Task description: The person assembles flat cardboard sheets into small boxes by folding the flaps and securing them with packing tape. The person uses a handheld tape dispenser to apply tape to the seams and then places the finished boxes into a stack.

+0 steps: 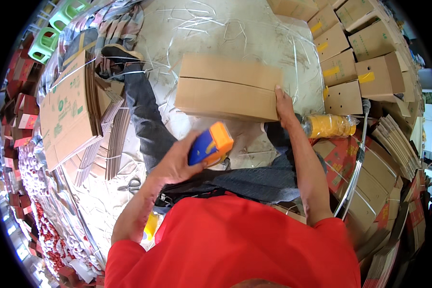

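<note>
My left hand (pixel 175 162) is closed around a blue and orange tape dispenser (pixel 209 145), held above my lap. A closed cardboard box (pixel 230 91) lies across the floor between my legs, its long seam running left to right. At the box's right end, my right hand (pixel 284 108) grips the edge, with the thumb on top and the other fingers partly hidden. The dispenser is apart from the box, on its near side.
Flat cardboard bundles (pixel 72 105) tied with straps stand at the left. Scissors (pixel 129 186) lie near my left thigh. A stack of rolls of yellow tape (pixel 332 126) sits by my right arm. Taped boxes (pixel 341 67) pile up at the right; loose white straps (pixel 194 21) litter the floor.
</note>
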A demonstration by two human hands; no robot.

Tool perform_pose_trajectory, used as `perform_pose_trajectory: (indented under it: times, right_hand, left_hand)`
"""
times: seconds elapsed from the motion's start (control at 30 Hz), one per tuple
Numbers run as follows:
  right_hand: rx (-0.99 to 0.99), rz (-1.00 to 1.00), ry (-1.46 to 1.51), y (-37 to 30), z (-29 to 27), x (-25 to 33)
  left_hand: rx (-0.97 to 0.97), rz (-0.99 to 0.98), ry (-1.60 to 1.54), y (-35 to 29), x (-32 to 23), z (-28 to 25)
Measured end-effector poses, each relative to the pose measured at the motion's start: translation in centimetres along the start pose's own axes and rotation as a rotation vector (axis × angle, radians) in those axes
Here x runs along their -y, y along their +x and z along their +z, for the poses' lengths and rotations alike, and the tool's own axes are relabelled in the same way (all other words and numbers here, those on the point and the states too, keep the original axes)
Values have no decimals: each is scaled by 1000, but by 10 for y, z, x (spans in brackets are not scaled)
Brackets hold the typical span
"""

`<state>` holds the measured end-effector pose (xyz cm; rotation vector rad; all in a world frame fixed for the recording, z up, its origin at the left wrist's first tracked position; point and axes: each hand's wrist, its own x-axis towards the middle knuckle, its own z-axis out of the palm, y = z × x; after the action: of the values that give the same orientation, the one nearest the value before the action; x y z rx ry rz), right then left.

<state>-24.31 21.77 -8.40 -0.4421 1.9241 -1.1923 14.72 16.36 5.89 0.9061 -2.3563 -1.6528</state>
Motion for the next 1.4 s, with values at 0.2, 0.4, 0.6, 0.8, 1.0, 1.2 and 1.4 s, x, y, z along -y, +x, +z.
perform_pose_trajectory:
  times: [0.2, 0.4, 0.6, 0.8, 1.0, 1.2, 1.4]
  right_hand:
    - [55, -130, -134, -10, 40, 2]
    - [118, -138, -52, -15, 70, 11]
    - [116, -151, -75, -22, 69, 18]
    - [75, -207, -101, -21, 71, 14]
    - [-532, -628, -748, -6, 83, -19]
    - [-16, -629, -22, -33, 73, 22]
    - [217, -444, 113, -63, 67, 59]
  left_hand:
    - [-149, 115, -113, 59, -3, -42]
    - [-246, 163, -136, 112, 1, -49]
    - [-319, 287, 136, 141, -7, -32]
    - [-236, 306, 342, 161, 19, -31]
    - [-175, 292, 403, 172, 5, -31]
    - [-187, 282, 441, 171, 1, -31]
    - [-186, 309, 475, 170, -12, -28]
